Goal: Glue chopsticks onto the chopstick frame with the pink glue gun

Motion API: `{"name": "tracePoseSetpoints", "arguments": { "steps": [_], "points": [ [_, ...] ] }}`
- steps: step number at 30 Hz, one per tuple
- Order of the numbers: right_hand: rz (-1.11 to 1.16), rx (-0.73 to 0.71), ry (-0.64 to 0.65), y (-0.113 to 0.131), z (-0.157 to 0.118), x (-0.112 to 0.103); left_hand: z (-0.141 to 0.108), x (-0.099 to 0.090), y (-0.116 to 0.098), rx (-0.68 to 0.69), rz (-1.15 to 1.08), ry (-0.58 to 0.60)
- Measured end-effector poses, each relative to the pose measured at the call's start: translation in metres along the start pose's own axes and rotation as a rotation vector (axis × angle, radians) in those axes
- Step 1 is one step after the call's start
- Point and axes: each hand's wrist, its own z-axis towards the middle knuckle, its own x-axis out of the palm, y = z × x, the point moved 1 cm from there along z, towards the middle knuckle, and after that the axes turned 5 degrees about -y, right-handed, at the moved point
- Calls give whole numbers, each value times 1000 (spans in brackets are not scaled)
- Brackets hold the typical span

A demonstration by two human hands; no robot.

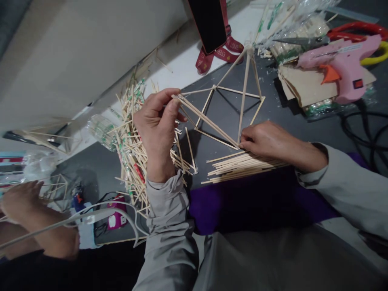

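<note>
A frame of thin wooden sticks (244, 89), joined at whitish corners, stands on the dark tabletop. My left hand (160, 121) pinches one of its corners at the upper left, thumb against fingers. From that corner, sticks slant down to the lower right corner, where my right hand (260, 139) has its fingers closed. Whether those fingertips grip the corner itself or a stick end is hard to make out. Just below my right hand lies a row of loose wooden sticks (239, 167). A big heap of sticks and wrappers (133, 149) spreads behind my left wrist.
A pink glue gun (348, 66) rests on cardboard and stick packs at the right, beside red-handled scissors (357, 30) and a black cable (363, 125). A phone (209, 24) and red lanyard (228, 50) are at the back. Another person's hands (27, 206) are at the left.
</note>
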Motion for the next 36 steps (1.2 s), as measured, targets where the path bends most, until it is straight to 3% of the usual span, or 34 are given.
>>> {"name": "tracePoseSetpoints", "arguments": {
  "steps": [7,15,24,31,36],
  "points": [
    [-8,-32,-56,-4,1,6,3,-1,7,56,7,24],
    [307,-63,17,-19,3,-2,3,-1,9,42,-10,19],
    [185,-118,-87,-18,5,9,5,0,12,62,-37,18],
    [83,-100,-84,-20,8,14,5,3,16,116,-8,1],
    [52,-84,-83,-16,5,12,8,-1,23,95,6,51]
  ]
}}
